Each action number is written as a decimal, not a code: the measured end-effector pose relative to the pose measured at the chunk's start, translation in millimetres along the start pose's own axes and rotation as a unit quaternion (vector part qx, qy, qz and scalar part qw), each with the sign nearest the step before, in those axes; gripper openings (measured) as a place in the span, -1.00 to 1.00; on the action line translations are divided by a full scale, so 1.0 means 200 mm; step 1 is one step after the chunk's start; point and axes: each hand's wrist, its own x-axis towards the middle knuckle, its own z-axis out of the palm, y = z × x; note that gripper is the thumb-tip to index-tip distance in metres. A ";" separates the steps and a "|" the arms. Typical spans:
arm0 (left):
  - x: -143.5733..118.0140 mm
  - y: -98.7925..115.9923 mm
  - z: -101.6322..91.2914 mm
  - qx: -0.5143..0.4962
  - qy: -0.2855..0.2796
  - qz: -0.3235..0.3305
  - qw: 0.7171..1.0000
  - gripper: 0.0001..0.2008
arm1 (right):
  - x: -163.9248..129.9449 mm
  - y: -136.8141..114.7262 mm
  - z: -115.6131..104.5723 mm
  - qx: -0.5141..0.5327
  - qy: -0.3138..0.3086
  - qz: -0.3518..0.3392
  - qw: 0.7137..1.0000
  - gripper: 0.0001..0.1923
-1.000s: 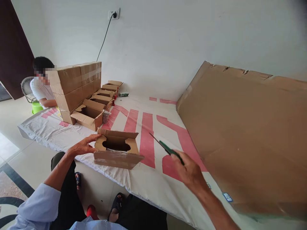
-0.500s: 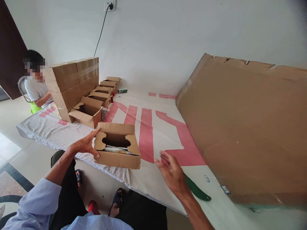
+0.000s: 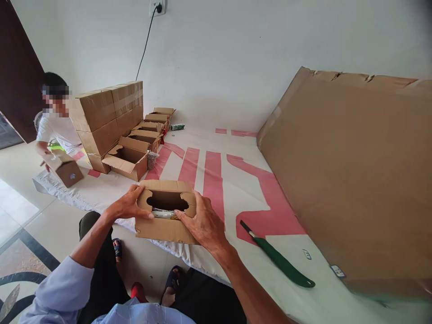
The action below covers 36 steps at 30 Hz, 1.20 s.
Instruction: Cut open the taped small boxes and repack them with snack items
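— Cardboard, is that what you've got hold of?

— Yes, a small cardboard box (image 3: 165, 211) sitting at the near edge of the white and red sheet (image 3: 216, 180), just in front of my knees. My left hand (image 3: 130, 206) is spread flat against its left side, with the thumb laid over the left flap. My right hand (image 3: 202, 222) is spread over the right flap and the front right corner, pressing down, with the thumb pointing in at the opening.

— What's inside it?

— Hard to say. The two notched flaps leave only a dark slot, and I can make out a pale strip and a bit of yellow there, nothing I could name.

— And to your right?

— A knife in a green sheath (image 3: 278, 258) lies on the sheet, apart from my right hand; only a short dark stub shows at its far end. Beyond it a large cardboard sheet (image 3: 351, 180) leans up, cut off by the right edge, and its near lower corner is blurred.

— Further back?

— A stack of sealed cartons (image 3: 108, 119) with a row of open boxes (image 3: 141, 144) beside it. Another person (image 3: 56, 123) crouches behind the stack, partly hidden, holding one more box (image 3: 65, 168). A small pack (image 3: 177, 127) by the wall is too tiny to read.
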 end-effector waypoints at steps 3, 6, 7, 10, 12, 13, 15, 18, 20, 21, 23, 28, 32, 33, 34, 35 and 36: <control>0.03 0.11 0.11 0.082 0.085 -0.081 0.990 -0.23 | 0.03 -0.02 -0.01 -0.034 0.001 0.001 0.999 -0.23; 0.05 0.20 0.18 0.126 0.123 -0.108 0.978 -0.46 | 0.06 0.06 -0.03 0.002 0.019 -0.009 1.000 -0.40; 0.06 0.21 0.18 0.124 0.126 -0.102 0.979 -0.55 | 0.07 0.11 -0.05 0.032 0.029 -0.011 0.999 -0.45; 0.06 0.23 0.15 0.068 0.127 -0.081 0.986 -0.66 | 0.08 0.26 -0.09 0.163 0.040 0.015 0.986 -0.53; 0.04 0.21 0.11 0.004 0.119 -0.087 0.989 -0.52 | 0.08 0.34 -0.09 0.240 0.029 0.058 0.969 -0.48; 0.03 0.20 0.08 -0.024 0.115 -0.089 0.989 -0.44 | 0.08 0.37 -0.09 0.265 0.025 0.077 0.961 -0.43; -0.01 0.18 0.03 -0.051 0.124 -0.070 0.989 -0.34 | 0.08 0.41 -0.06 0.290 0.025 0.102 0.951 -0.30; -0.06 0.15 -0.01 0.034 0.181 0.012 0.983 -0.37 | 0.07 0.45 -0.02 0.291 0.029 0.109 0.950 -0.13; -0.10 0.15 -0.01 0.146 0.183 0.064 0.970 -0.48 | 0.07 0.46 -0.01 0.243 0.067 0.069 0.965 -0.15; -0.11 0.15 0.00 0.200 0.164 0.082 0.962 -0.57 | 0.07 0.45 -0.01 0.201 0.100 0.027 0.974 -0.22; -0.12 0.15 0.03 0.280 0.122 0.095 0.947 -0.69 | 0.07 0.41 -0.05 0.101 0.156 -0.089 0.979 -0.44; -0.12 0.15 0.05 0.363 0.092 0.060 0.925 -0.73 | 0.09 0.22 -0.18 -0.041 0.028 -0.327 0.944 -0.76; -0.13 0.14 0.02 0.370 0.045 0.042 0.927 -0.78 | 0.14 0.12 -0.24 -0.144 -0.127 -0.305 0.933 -0.72; -0.13 0.14 0.01 0.368 0.042 0.043 0.928 -0.79 | 0.16 0.11 -0.25 -0.164 -0.152 -0.293 0.930 -0.70; -0.13 0.14 0.00 0.363 0.045 0.046 0.929 -0.78 | 0.17 0.09 -0.25 -0.181 -0.173 -0.284 0.926 -0.69; -0.14 0.14 0.00 0.356 0.054 0.055 0.931 -0.77 | 0.19 0.07 -0.25 -0.198 -0.190 -0.277 0.921 -0.72; -0.15 0.15 0.01 0.347 0.068 0.067 0.933 -0.75 | 0.20 0.05 -0.25 -0.216 -0.206 -0.271 0.915 -0.78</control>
